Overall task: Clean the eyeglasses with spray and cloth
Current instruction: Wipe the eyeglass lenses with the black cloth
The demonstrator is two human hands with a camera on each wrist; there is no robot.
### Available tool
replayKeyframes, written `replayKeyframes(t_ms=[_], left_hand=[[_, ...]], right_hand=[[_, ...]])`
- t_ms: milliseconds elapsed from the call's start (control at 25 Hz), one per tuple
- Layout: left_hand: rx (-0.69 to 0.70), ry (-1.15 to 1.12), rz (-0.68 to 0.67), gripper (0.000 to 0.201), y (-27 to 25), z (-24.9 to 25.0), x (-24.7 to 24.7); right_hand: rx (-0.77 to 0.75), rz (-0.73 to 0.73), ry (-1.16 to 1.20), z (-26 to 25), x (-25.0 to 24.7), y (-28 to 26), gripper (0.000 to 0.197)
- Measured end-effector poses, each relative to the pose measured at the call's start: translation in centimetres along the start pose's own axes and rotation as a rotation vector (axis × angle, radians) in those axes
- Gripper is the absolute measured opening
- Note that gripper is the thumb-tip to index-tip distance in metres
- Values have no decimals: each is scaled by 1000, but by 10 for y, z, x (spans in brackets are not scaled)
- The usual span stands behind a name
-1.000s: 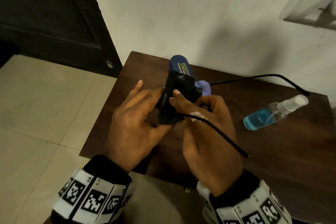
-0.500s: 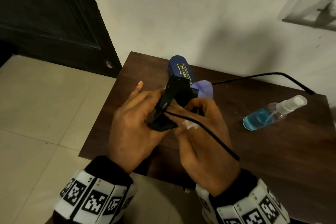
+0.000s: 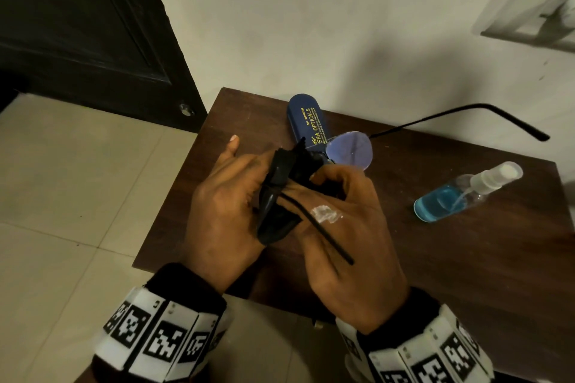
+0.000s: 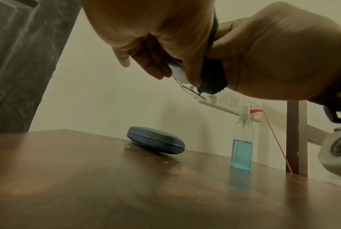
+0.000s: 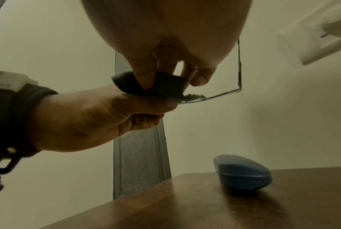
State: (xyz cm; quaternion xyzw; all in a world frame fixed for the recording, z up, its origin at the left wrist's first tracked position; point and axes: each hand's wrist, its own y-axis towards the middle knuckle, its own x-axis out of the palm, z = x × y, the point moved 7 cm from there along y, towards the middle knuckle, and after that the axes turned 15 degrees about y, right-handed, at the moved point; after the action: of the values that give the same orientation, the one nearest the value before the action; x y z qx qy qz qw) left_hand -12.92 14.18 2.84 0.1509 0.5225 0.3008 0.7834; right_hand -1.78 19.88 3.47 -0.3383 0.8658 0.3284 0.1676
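Hands [image 3: 342,227] above case [image 3: 306,121], bottle [image 3: 466,193] beside

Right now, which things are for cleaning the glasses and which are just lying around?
For the job:
- glasses, held in both hands
- black cloth, around one lens
- spray bottle, standing on the table

Just lying about:
- blue case, shut, on the table
- orange cable by the wall

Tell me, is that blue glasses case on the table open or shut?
Shut. The blue case lies flat on the table, its two halves meeting along a closed seam in both wrist views, with no gap.
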Motion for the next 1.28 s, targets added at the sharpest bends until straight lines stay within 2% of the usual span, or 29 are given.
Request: replayKeyframes(t_ms=[160,240,320,440,480,640,680,840,880,960,1040,1200,1280], left_hand=[[-34,61,2,41,-2,-9,-3],[-69,82,12,44,-1,-9,-4],[-74,98,11,47,0,-5,-3],[-48,100,-1,49,1,3,0],[-41,107,3,48,1,2,0],[-54,147,24,46,-1,-6,-5],[-61,132,23,46,-1,-5,-5],[-64,53,7,48,1,7,0],[-76,24,1,49,1,5,1],[-113,-57,-7,51,2,-1,1],[-122,-142,-2,50,2,-4,-1],[-56,-180,-10,49,0,-1,0],[-51,-165,2,48,1,2,0]], right_hand=[[-113,7,30,-14,-5,3,39],[-9,55,-43,-4,-10,3,41],[156,19,-65,16,-7,1,49],[300,-15,47,35,-3,-5,58],[303,-6,63,34,-4,-4,57],[24,50,-51,-2,-10,1,40],[20,68,-53,-2,-11,1,40],[238,45,0,24,-8,-2,55],[228,37,-19,23,-7,-2,54],[75,104,-51,7,-11,-1,43],[-33,148,28,-12,-12,0,37],[16,65,75,-10,0,-5,42],[55,89,92,-3,-3,-5,43]])
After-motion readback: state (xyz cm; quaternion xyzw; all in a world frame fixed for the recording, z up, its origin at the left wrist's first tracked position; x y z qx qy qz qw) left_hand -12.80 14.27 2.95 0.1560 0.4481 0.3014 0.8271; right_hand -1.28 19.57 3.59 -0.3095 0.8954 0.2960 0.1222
